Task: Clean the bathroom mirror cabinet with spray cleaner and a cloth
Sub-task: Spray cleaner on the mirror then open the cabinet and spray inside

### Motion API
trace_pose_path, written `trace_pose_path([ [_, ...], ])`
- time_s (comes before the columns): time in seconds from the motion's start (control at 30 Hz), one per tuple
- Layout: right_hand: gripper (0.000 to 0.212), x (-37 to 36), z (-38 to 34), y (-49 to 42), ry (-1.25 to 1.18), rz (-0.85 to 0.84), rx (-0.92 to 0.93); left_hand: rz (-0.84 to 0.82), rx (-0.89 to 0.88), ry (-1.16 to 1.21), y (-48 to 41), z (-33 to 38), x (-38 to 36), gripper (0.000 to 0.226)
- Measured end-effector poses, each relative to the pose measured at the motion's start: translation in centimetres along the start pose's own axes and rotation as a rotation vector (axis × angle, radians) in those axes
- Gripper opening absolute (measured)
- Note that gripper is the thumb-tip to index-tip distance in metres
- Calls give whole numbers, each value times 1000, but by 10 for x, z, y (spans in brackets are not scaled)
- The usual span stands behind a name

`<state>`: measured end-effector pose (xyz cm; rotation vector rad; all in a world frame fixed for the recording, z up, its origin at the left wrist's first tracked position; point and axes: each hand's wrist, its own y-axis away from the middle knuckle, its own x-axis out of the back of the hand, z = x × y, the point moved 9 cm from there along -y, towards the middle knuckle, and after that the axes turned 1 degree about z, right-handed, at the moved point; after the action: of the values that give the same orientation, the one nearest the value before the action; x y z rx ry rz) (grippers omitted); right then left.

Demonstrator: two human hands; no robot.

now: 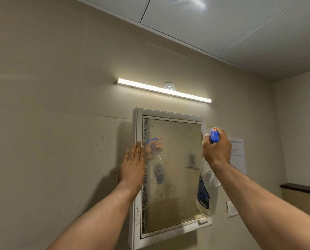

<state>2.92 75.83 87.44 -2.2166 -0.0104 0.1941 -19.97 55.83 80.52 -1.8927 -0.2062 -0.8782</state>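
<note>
The spray bottle [205, 193] hangs nearly upright before the right edge of the mirror cabinet [175, 186], its blue trigger head on top and its nozzle aimed left at the grimy glass. The right grip [216, 150] is clamped round the bottle's neck, while the left grip [132, 166] lies apart, fingers straight and pointing up, by the cabinet's left frame. The cabinet stands tall on the wall under a lit light bar [164, 90], with a paper notice [238, 154] just to its right.

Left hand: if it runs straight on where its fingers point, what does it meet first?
The left hand points its straight fingers up along the left frame of the mirror cabinet. That way looks free to the cabinet's top; beyond it, probably the light bar. Depth unclear.
</note>
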Motion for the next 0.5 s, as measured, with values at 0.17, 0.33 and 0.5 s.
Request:
trace_pose_path([
  [0.17, 25, 8, 12, -4, 20, 16, -47, -31, 8, 8, 12, 0, -10, 94],
  [0.33, 26, 16, 30, -1, 2, 25, -98, -47, 9, 0, 21, 4, -13, 89],
  [0.5, 17, 18, 46, 8, 4, -11, -106, -63, 13, -22, 30, 4, -23, 102],
])
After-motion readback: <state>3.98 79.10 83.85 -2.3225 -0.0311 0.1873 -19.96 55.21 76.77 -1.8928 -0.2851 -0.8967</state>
